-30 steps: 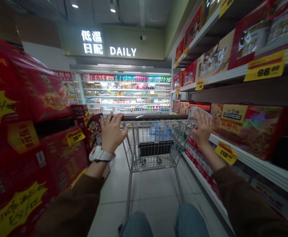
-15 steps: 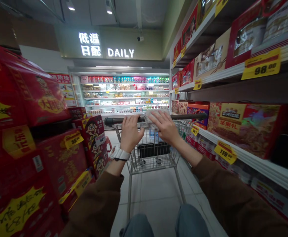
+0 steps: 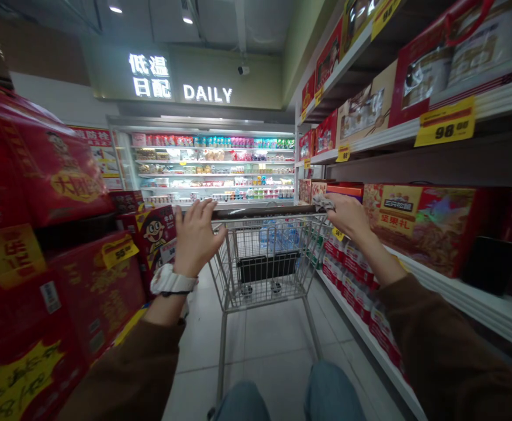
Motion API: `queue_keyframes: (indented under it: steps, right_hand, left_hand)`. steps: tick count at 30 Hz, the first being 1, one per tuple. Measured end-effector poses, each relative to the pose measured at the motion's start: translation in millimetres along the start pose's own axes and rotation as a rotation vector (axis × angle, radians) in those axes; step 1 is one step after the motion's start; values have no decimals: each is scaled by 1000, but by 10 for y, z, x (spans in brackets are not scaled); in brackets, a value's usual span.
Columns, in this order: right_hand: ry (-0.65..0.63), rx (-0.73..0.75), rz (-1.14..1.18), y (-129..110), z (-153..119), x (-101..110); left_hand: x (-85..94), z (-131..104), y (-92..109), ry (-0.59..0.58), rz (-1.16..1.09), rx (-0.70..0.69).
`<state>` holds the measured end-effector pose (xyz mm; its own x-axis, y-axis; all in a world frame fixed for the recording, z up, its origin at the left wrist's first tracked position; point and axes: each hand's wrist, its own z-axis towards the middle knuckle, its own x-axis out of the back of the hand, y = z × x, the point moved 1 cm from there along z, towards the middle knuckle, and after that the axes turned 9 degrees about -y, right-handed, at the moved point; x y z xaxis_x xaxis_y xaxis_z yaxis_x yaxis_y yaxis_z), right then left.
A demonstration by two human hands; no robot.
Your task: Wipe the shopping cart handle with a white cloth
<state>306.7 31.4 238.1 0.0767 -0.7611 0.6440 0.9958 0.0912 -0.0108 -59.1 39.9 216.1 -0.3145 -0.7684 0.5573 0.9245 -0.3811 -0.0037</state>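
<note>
A metal shopping cart (image 3: 265,286) stands in front of me, its dark push handle (image 3: 265,212) running across the view. My right hand (image 3: 348,217) is closed on a crumpled whitish cloth (image 3: 324,202) at the handle's right end; whether it is fabric or tissue I cannot tell. At the opposite end is my left hand (image 3: 198,237), fingers spread and holding nothing. It covers the left tip of the handle, and contact there is unclear. On the left wrist is a white watch (image 3: 172,279).
Stacked red gift boxes (image 3: 102,286) with yellow price signs crowd the left side. Along the right run shelves (image 3: 453,286) of boxed goods, with bottle packs (image 3: 361,292) underneath. A lit refrigerated display (image 3: 216,166) spans the back. Pale floor tiles (image 3: 265,351) lie below the cart.
My right hand has slid the cloth from the handle's middle to its right end. My left hand has moved left, its fingers opening wider. The view has turned slightly rightward.
</note>
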Motion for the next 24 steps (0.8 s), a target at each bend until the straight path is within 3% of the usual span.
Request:
queue_keyframes:
  steps: [3, 6, 13, 17, 20, 24]
  right_hand:
    - [-29, -13, 8, -253, 63, 13]
    - [-31, 46, 59, -695, 100, -12]
    - [-63, 245, 171, -2043, 193, -89]
    - [40, 386, 214, -2633, 153, -204]
    - [104, 494, 239, -2786, 53, -323]
    - [113, 639, 212, -2539, -74, -465]
  left_hand:
    - [102, -21, -293, -9, -5, 58]
    - [121, -22, -457, -42, -48, 32]
    - [160, -43, -471, -45, -120, 45]
    - [192, -78, -508, -11, -220, 126]
    - [214, -109, -544, 31, -279, 174]
    - [255, -163, -581, 22, -256, 149]
